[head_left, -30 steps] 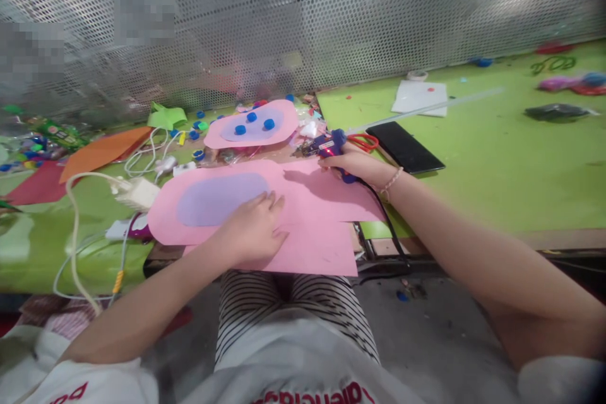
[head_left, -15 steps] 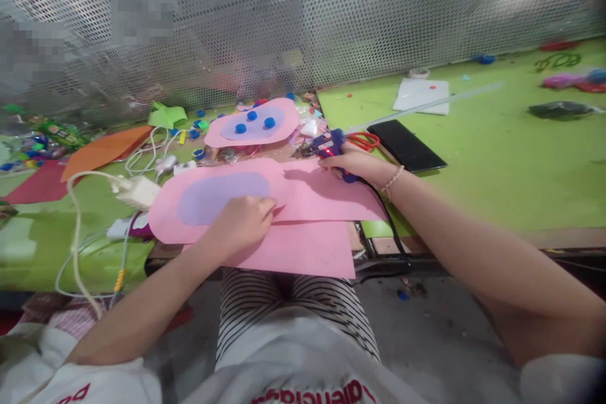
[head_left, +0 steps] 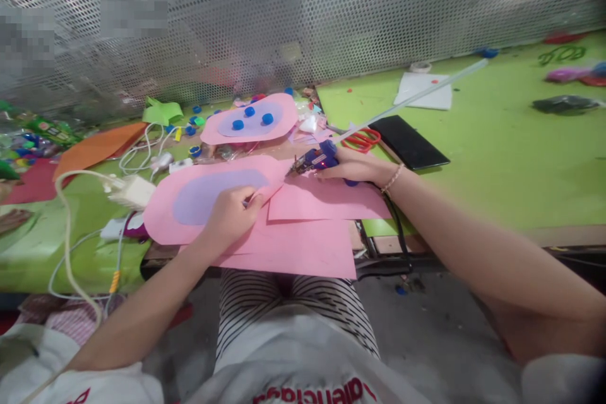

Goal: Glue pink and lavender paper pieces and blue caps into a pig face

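Note:
My right hand (head_left: 357,167) is wrapped round a blue hot glue gun (head_left: 318,159), a long clear glue stick (head_left: 416,100) standing out of its back. The gun's nozzle points left, close to the edge of a rounded pink paper piece (head_left: 161,202) with a purple oval (head_left: 199,192) on it. My left hand (head_left: 237,211) pinches that piece's right edge and lifts it a little. Beneath lie a pink sheet (head_left: 331,199) on the right and another pink sheet (head_left: 293,249) nearer me.
Behind, a pink oval (head_left: 208,132) carries blue bottle caps (head_left: 249,112). Red scissors (head_left: 362,140) and a black phone-like slab (head_left: 411,142) lie right. White adapters and cables (head_left: 135,191) sit left. A co-worker's hand (head_left: 14,219) shows at the far left. Perforated metal (head_left: 265,19) stands behind.
My right hand has brought the glue gun left and slightly down, toward the paper's edge. My left hand has shifted slightly left and now raises that edge. A co-worker's hand shows more at the left.

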Demonstrator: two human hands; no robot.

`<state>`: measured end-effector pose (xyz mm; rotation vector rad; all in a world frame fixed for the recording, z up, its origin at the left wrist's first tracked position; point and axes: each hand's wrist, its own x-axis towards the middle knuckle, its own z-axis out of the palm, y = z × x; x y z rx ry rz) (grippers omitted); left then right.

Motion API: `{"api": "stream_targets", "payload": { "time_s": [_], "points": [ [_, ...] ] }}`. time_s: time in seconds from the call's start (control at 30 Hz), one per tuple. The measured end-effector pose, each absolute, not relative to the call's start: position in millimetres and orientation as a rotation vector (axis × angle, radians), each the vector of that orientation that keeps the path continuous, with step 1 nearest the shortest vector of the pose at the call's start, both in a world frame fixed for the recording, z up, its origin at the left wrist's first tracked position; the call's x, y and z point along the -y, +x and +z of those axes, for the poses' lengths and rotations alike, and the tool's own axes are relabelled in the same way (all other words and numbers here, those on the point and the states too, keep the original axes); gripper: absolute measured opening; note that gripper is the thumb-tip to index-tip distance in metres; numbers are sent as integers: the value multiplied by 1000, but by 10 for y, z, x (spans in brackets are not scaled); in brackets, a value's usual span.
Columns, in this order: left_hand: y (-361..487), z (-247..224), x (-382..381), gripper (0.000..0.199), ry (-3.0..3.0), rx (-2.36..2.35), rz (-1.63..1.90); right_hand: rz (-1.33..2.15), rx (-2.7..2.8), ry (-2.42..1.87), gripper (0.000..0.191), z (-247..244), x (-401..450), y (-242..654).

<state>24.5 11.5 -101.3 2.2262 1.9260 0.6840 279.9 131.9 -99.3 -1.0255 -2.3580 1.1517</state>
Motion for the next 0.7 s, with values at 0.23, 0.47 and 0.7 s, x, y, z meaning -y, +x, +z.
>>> {"api": "stream_targets", "payload": {
  "time_s": [0.23, 0.47, 0.7],
  "points": [
    [193, -1048, -155, 29, 2092, -1936, 773, 1234, 2359, -1127, 27, -962, -1284, 2818],
    [192, -996, -188, 24, 1978, -1965, 742, 1279, 2337, -1089, 29, -972, -1259, 2821],
    [190, -1030, -190, 24, 2050, -1904, 762, 1276, 2380, -767, 37, -992, -1230, 2763]
  ]
}}
